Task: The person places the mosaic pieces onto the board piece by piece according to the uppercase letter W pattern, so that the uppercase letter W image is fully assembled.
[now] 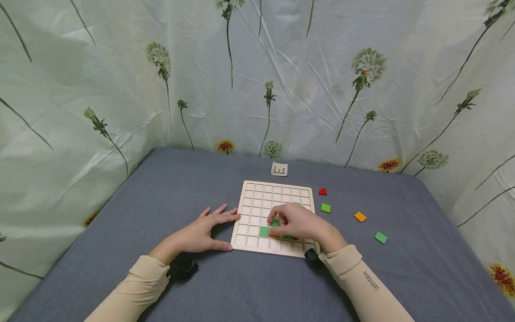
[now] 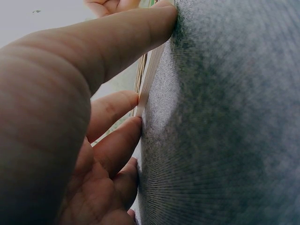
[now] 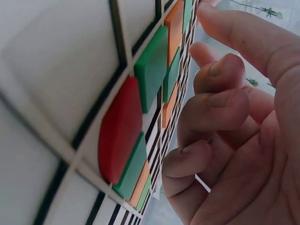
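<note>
A pale wooden grid board lies flat on the table. My left hand is spread along its left side, with fingertips and thumb at the edge. Over the lower middle of the board is my right hand, its thumb and index finger apart, other fingers curled, nothing seen between them. Beneath it sit a green tile, an orange tile and another green tile. In the right wrist view, a red rounded piece and several green and orange tiles stand in the grid; the hand partly hides them from above.
Right of the board lie a red piece, a light green tile, an orange tile and a green tile. A small printed card lies behind the board. Flowered fabric hangs around the grey table.
</note>
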Motion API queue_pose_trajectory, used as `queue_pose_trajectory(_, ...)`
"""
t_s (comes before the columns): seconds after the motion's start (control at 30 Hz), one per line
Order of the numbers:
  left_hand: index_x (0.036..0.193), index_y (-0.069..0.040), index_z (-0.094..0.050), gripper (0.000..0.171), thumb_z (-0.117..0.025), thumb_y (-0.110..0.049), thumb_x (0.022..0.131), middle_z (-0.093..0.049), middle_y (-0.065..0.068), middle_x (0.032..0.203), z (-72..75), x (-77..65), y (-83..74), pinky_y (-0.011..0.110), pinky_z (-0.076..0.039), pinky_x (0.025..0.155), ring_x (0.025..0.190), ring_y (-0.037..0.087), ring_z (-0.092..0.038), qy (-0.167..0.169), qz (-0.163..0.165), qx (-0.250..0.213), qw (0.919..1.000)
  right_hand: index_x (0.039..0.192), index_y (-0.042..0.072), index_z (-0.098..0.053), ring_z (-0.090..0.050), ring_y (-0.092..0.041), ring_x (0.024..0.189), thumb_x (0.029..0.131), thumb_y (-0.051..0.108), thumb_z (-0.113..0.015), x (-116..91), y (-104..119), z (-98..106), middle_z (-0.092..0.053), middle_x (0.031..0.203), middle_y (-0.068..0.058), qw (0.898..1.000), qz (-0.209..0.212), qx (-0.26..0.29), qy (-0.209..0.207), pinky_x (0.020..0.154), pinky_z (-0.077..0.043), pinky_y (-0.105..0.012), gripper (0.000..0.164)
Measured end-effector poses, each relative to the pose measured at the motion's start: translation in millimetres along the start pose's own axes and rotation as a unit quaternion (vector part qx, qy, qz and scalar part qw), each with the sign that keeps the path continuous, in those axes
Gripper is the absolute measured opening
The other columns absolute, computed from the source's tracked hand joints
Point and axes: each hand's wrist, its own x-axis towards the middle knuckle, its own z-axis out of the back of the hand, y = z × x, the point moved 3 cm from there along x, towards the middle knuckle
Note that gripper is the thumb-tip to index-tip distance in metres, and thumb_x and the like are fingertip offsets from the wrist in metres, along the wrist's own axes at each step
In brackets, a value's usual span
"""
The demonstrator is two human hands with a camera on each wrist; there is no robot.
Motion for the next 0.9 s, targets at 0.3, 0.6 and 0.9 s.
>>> queue_pose_trajectory(0.3, 0.161, -0.024, -0.052, 0.083, -0.089, -0.041, 0.088, -0.038, 0.002, 0.175, -0.3, -0.6, -0.2, 0.075, 0.001, 0.130, 0.168, 0.041, -0.016, 0.000, 0.004, 0.003, 1.0000, 0.111, 0.014, -0.076, -0.046, -0.008, 0.059, 0.098, 0.026, -0.079, -5.7, -14.0, 17.0, -0.053, 0.067, 0.006, 1.000, -0.009, -0.016, -0.019, 0.060, -0.041, -0.023, 0.018)
queue_pose_trajectory(0.6, 0.161, -0.023, -0.053, 0.083, -0.089, -0.040, 0.088, -0.038, 0.003, 0.175, -0.3, -1.6, -0.9, 0.076, 0.001, 0.129, 0.168, 0.042, -0.016, -0.002, -0.002, -0.002, 1.0000, 0.110, 0.011, -0.077, -0.042, -0.012, 0.058, 0.097, 0.022, -0.078, -15.1, -38.0, 46.1, -0.049, 0.064, 0.003, 0.997, -0.053, -0.021, -0.054, 0.056, -0.034, -0.024, 0.017)
queue_pose_trajectory(0.9, 0.161, -0.023, -0.052, 0.083, -0.089, -0.040, 0.088, -0.038, 0.004, 0.175, 0.0, -1.3, -0.8, 0.076, 0.001, 0.129, 0.168, 0.042, -0.015, 0.000, -0.001, -0.006, 1.0000, 0.117, 0.008, -0.076, -0.042, -0.014, 0.061, 0.100, 0.024, -0.076, -24.2, -67.0, 72.7, -0.046, 0.068, 0.003, 0.990, -0.094, -0.053, -0.090, 0.059, -0.037, -0.027, 0.024)
